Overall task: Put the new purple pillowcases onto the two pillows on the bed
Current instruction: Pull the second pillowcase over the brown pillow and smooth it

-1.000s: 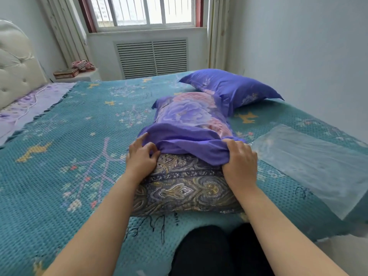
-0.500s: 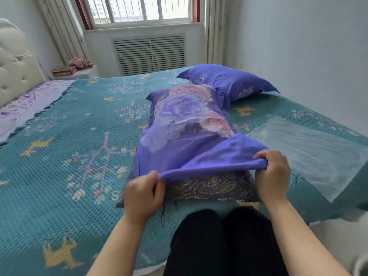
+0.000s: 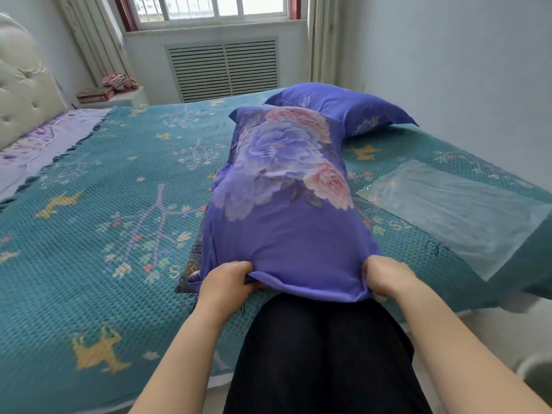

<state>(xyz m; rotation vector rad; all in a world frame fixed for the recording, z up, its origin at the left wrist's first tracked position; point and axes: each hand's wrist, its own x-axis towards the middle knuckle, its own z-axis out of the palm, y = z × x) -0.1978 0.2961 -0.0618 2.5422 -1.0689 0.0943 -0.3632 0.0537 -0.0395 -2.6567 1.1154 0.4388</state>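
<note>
Left hand (image 3: 227, 279) and right hand (image 3: 385, 276) each pinch the pillowcase (image 3: 286, 210) hem in curled fingers, at opposite corners, likely to draw it evenly over the pillow (image 3: 191, 264) lying on the bed (image 3: 89, 234). 1 finished pillow (image 3: 343, 110) lies beyond.

A purple pillowcase (image 3: 286, 234) printed with large lilac and pink peonies is drawn over almost the whole of a pillow lying lengthwise on the bed; its open hem is bunched at the near end; a strip of the pillow's dark paisley cover (image 3: 194, 264) is left exposed at the near left edge; a second pillow (image 3: 343, 112), already cased in purple, is laid just behind it, near the wall.
</note>
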